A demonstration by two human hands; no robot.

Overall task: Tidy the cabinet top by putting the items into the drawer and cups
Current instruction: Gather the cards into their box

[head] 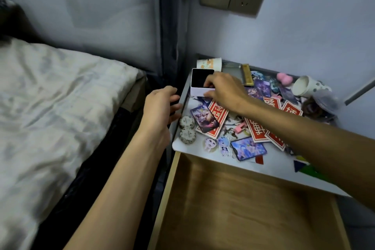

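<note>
The box (199, 82), white outside and black within, sat lidless at the back left corner of the cabinet top (245, 165), in front of a tipped cup (211, 63). The right hand (225, 89) pinched its near wall, fingers curled over the rim and thumb on the outer face. The left hand (160, 105) hovered at the cabinet's left edge, fingers loosely curled, apparently holding nothing. The box looked light and stiff, probably cardboard, so a rim pinch should lift it; squeezing one wall hard could buckle it. The drawer (233, 209) stood open below.
</note>
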